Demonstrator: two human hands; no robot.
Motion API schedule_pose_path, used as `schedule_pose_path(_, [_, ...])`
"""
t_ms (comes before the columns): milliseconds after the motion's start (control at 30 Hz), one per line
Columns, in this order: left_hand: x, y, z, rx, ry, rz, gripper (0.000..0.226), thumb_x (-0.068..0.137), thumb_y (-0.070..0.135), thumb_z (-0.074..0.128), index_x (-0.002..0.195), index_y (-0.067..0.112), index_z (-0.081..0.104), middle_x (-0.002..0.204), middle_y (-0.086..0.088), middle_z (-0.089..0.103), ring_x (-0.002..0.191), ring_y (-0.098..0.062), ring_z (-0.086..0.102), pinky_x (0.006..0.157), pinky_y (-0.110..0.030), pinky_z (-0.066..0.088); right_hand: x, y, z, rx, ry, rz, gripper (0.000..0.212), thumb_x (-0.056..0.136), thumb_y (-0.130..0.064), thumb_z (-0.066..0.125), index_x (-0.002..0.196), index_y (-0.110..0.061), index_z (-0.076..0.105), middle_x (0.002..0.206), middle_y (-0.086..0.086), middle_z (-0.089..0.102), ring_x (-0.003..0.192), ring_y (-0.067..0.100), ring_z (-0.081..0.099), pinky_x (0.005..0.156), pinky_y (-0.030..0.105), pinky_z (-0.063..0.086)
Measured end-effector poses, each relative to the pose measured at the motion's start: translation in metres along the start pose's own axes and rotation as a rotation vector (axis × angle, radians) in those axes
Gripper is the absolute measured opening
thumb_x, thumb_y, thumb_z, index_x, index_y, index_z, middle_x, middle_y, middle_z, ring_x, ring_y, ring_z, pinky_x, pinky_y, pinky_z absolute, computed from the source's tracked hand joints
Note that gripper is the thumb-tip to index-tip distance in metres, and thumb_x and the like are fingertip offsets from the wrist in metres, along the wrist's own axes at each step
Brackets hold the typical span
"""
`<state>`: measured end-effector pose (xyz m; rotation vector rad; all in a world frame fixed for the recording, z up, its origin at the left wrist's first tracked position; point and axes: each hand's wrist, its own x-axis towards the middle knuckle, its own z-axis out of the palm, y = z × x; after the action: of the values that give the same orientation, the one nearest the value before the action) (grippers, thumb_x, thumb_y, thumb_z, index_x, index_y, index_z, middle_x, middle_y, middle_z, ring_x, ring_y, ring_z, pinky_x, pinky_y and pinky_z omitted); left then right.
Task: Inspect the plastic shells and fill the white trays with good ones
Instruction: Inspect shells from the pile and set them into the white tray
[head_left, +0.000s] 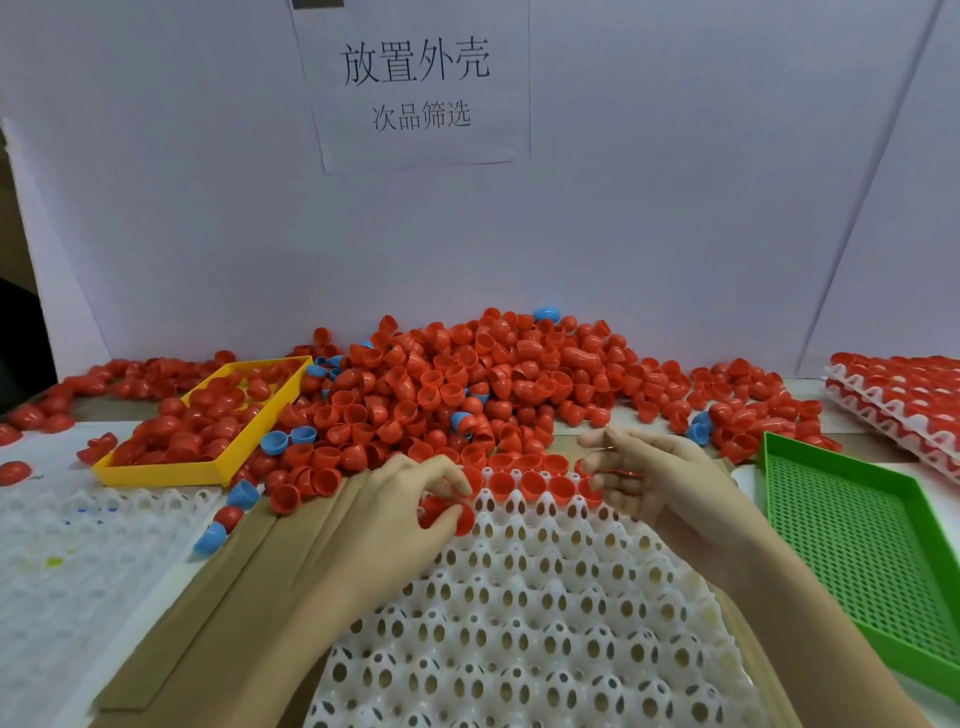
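At the far edge of the white perforated plastic tray (519, 597), one row of red plastic half-shells (535, 480) sits seated, running left-right btwn the hands. Left hand (410, 514) pinches a glossy red dome-shaped shell (454, 512), curled round it, just beside the row's left end, so it's nearer the next empty socket. Right hand (670, 478) holds red shells w/ loosely curled fingers at the row's right end. Loose red shell pile (467, 384) lies just beyond.

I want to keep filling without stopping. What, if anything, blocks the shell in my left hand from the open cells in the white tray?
Nothing visible does. The left hand holds a red shell right at the white tray, whose far row holds shells while the nearer cells beside it are open.
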<state>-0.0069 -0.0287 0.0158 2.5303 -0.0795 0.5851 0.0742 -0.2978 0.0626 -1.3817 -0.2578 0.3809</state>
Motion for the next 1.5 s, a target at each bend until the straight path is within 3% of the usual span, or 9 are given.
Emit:
schedule_pose_path(100, [-0.002, -0.004, 0.008, 0.151, -0.005, 0.059, 0.006, 0.090, 0.047, 0.068, 0.096, 0.047, 0.069, 0.107, 0.027, 0.053, 0.106, 0.004, 0.046, 0.089, -0.027, 0.048, 0.001, 0.000, -0.002, -0.003, 0.009, 0.000, 0.029, 0.104, -0.024, 0.056, 0.111, -0.006, 0.077, 0.093, 0.012, 0.075, 0.080, 0.017, 0.070, 0.070, 0.023, 0.057])
schedule_pose_path(300, [-0.004, -0.001, 0.008, 0.349, -0.012, 0.132, 0.045, 0.092, 0.061, 0.033, 0.103, 0.043, 0.073, 0.131, 0.018, 0.047, 0.124, -0.007, 0.044, 0.093, -0.035, 0.050, 0.004, 0.005, -0.004, -0.044, 0.049, -0.022, 0.029, 0.104, -0.026, 0.057, 0.106, -0.007, 0.079, 0.091, 0.012, 0.076, 0.078, 0.017, 0.070, 0.067, 0.022, 0.056])
schedule_pose_path(567, [0.001, 0.001, 0.001, 0.228, 0.040, 0.192, 0.029, 0.098, 0.050, 0.054, 0.106, 0.034, 0.076, 0.114, 0.020, 0.060, 0.110, -0.003, 0.053, 0.092, -0.028, 0.049, 0.012, 0.009, -0.008, -0.166, 0.143, -0.101, 0.027, 0.106, -0.024, 0.054, 0.107, -0.009, 0.076, 0.089, 0.011, 0.077, 0.077, 0.019, 0.071, 0.073, 0.028, 0.055])
schedule_pose_path(700, [0.005, 0.003, -0.010, 0.238, 0.187, 0.260, 0.012, 0.096, 0.027, 0.068, 0.093, 0.021, 0.078, 0.095, 0.011, 0.064, 0.092, -0.009, 0.057, 0.081, -0.032, 0.055, 0.035, 0.003, -0.001, -0.545, 0.190, -0.275, 0.019, 0.105, -0.015, 0.056, 0.102, -0.017, 0.075, 0.087, 0.003, 0.077, 0.078, 0.014, 0.074, 0.065, 0.023, 0.058])
schedule_pose_path(867, [0.002, 0.005, -0.016, 0.281, 0.167, 0.257, 0.010, 0.095, 0.021, 0.074, 0.088, 0.016, 0.079, 0.089, 0.006, 0.065, 0.086, -0.013, 0.059, 0.077, -0.034, 0.057, 0.091, -0.003, 0.015, -1.037, 0.008, -0.348, 0.023, 0.103, -0.012, 0.059, 0.108, -0.025, 0.077, 0.108, -0.006, 0.075, 0.094, 0.009, 0.072, 0.080, 0.027, 0.060])
schedule_pose_path(1033, [0.001, 0.005, -0.019, 0.281, 0.171, 0.255, 0.011, 0.095, 0.021, 0.073, 0.088, 0.016, 0.079, 0.085, 0.007, 0.066, 0.083, -0.011, 0.059, 0.074, -0.031, 0.057, 0.139, 0.010, 0.034, -1.365, -0.122, -0.354, 0.032, 0.099, -0.001, 0.060, 0.119, -0.021, 0.076, 0.128, 0.000, 0.071, 0.117, 0.019, 0.067, 0.100, 0.027, 0.053])
schedule_pose_path(1100, [0.001, 0.005, -0.021, 0.279, 0.167, 0.247, 0.013, 0.096, 0.022, 0.072, 0.088, 0.016, 0.079, 0.085, 0.007, 0.066, 0.083, -0.011, 0.058, 0.072, -0.030, 0.057, 0.147, 0.018, 0.038, -1.476, -0.191, -0.349, 0.041, 0.097, 0.002, 0.061, 0.127, -0.023, 0.071, 0.128, 0.002, 0.070, 0.113, 0.021, 0.068, 0.098, 0.031, 0.056])
schedule_pose_path(1300, [0.001, 0.007, -0.023, 0.273, 0.142, 0.234, 0.018, 0.099, 0.025, 0.067, 0.090, 0.016, 0.079, 0.085, 0.007, 0.065, 0.084, -0.010, 0.057, 0.071, -0.026, 0.056, 0.150, 0.024, 0.036, -1.472, -0.055, -0.361, 0.037, 0.094, 0.006, 0.051, 0.111, -0.019, 0.073, 0.109, 0.006, 0.073, 0.093, 0.024, 0.070, 0.082, 0.040, 0.061])
schedule_pose_path(1500, [0.001, 0.010, -0.025, 0.249, 0.161, 0.216, 0.012, 0.096, 0.022, 0.072, 0.089, 0.015, 0.079, 0.083, 0.006, 0.065, 0.083, -0.011, 0.058, 0.067, -0.026, 0.056, 0.137, 0.008, 0.007, -1.235, 0.070, -0.412, 0.031, 0.091, 0.006, 0.059, 0.099, -0.014, 0.081, 0.098, 0.004, 0.078, 0.087, 0.014, 0.071, 0.084, 0.024, 0.058])
